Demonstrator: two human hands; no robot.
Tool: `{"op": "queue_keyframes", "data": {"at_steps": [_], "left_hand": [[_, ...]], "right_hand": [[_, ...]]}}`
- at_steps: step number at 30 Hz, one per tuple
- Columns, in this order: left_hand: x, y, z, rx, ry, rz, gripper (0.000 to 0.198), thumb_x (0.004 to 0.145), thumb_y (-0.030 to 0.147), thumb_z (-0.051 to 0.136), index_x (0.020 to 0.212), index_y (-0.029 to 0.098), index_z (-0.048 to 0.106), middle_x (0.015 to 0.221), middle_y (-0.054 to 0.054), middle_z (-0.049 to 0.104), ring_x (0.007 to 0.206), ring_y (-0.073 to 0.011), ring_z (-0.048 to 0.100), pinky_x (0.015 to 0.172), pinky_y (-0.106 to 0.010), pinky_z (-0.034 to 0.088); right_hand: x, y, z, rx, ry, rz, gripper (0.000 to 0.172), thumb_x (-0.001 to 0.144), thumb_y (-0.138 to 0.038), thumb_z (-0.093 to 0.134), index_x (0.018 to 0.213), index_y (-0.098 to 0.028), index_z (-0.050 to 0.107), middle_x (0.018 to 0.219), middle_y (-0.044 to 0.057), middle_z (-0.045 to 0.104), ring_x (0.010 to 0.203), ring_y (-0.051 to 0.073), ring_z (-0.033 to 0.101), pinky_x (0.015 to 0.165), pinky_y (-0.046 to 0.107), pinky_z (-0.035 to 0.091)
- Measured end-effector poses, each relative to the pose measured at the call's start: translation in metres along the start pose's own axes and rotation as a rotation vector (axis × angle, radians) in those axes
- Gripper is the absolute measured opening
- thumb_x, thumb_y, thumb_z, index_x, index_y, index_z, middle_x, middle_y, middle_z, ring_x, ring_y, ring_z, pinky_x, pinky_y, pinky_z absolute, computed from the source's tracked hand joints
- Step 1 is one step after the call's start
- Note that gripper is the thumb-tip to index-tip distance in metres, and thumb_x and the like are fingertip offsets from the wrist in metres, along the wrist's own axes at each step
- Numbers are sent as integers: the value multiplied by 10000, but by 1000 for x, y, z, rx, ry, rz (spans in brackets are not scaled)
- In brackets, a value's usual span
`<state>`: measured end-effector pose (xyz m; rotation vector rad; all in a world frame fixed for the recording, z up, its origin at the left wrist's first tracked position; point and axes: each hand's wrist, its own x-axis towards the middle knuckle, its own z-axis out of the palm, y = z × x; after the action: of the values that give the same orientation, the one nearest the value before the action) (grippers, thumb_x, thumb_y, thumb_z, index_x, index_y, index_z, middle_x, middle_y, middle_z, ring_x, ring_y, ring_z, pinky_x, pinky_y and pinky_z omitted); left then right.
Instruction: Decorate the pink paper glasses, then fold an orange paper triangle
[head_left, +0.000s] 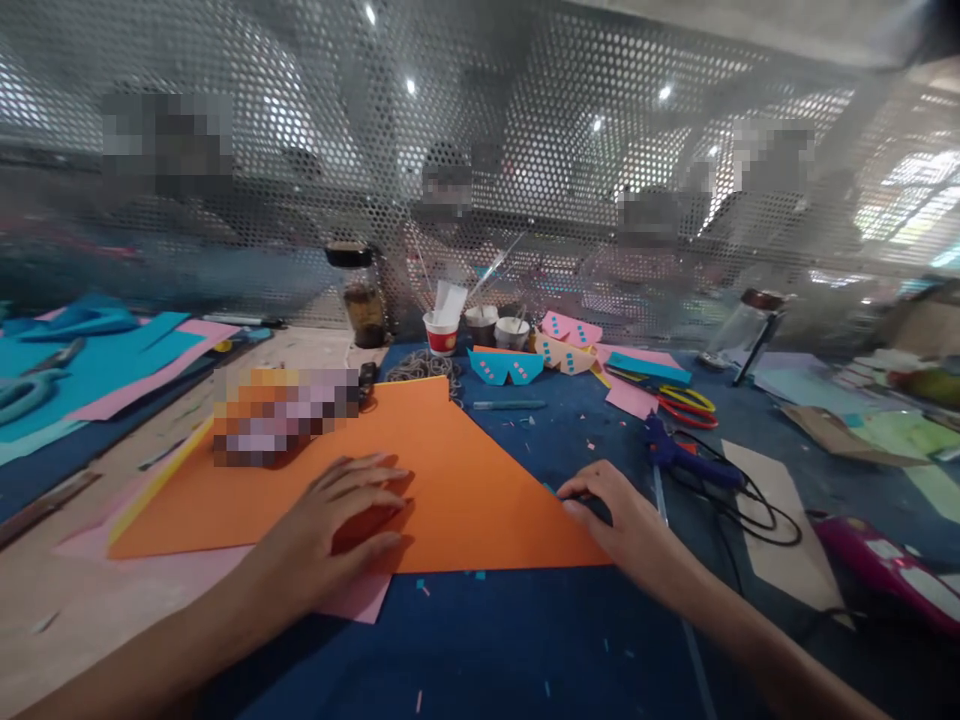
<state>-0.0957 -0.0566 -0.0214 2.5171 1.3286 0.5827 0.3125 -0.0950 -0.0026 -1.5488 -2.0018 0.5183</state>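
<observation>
A large orange sheet of paper [465, 460], folded with a slanted right edge, lies on the blue table cover [487, 640]. My left hand [337, 520] rests flat on the orange sheet, fingers stretched out and slightly spread. My right hand [622, 520] presses its fingertips on the slanted right edge of the sheet, fingers curled down, holding nothing. A pink sheet [352, 598] sticks out from under the orange one near my left wrist.
A blue glue gun [679, 455] with a black cord lies right of my right hand, red and yellow scissors [686, 405] behind it. Cups [442, 335], folded paper shapes [506, 365] and a jar [364, 300] stand before a perforated metal screen. Blue and pink sheets [97, 365] lie left.
</observation>
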Motion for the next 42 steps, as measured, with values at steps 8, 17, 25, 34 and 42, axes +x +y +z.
{"op": "queue_keyframes", "data": {"at_steps": [8,17,25,34,42], "left_hand": [[-2,18,-3,7,16,-12,445,1058,654,589,1354,361,744,1532,-19,720,1530,-309,552,1340,-621,310],[-6,13,-4,22,39,7,448,1042,683,585,1319,385,771,1501,1,744,1501,-303,589,1340,-599,323],[-15,8,2,5,45,19,436,1016,668,634,1398,474,718,1546,55,707,1515,-306,576,1374,-596,260],[-18,-10,5,61,-56,116,701,924,628,777,1574,514,539,1666,50,594,1571,-350,503,1354,-636,268],[-13,-19,7,105,-55,174,770,856,706,807,1560,520,557,1671,42,587,1569,-371,500,1366,-652,206]], "right_hand": [[1,5,2,5,-12,-17,184,1040,-306,582,1048,-264,760,1125,84,707,1109,282,698,995,482,562],[1,-4,-1,15,-20,0,187,1043,-283,570,1009,-256,752,1111,89,724,1127,299,678,1044,533,529],[-3,-10,-1,4,-37,52,200,1081,-276,553,1057,-266,751,1151,94,707,1144,296,670,1033,524,524],[-3,-12,0,-26,-15,38,218,1105,-241,549,1054,-269,760,1148,80,725,1139,271,678,1041,487,517],[-1,-16,-4,25,0,49,266,1120,-247,511,1057,-245,770,1161,84,728,1144,257,677,1062,474,507]]}}
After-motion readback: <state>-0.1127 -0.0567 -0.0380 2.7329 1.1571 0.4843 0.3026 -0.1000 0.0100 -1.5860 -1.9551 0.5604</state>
